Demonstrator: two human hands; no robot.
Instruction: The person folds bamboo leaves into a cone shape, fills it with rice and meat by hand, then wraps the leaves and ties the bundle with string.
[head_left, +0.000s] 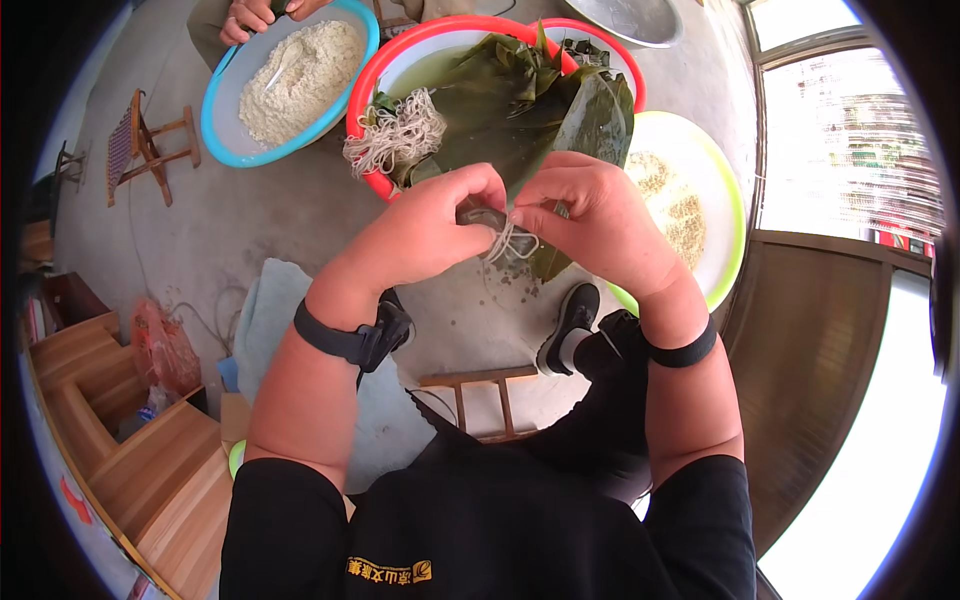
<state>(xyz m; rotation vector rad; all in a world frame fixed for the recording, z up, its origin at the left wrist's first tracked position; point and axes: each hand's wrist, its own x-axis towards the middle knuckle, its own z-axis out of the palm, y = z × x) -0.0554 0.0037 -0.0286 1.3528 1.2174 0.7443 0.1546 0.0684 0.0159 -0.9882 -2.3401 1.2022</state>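
Observation:
My left hand grips a small leaf-wrapped bundle, mostly hidden by the fingers. White string loops around its right end. Thumb and forefinger of my right hand pinch the string close to the bundle. Just beyond both hands stands a red-rimmed basin of greenish water with broad green leaves soaking in it. One large leaf leans over its right side. A tangle of white strings hangs on the basin's left rim.
A blue-rimmed basin holds white grain and a spoon, with another person's hands above it. Right of me, a green-rimmed basin contains yellowish grain. Farther back are a second red-rimmed basin and a metal bowl. A folding stool stands left.

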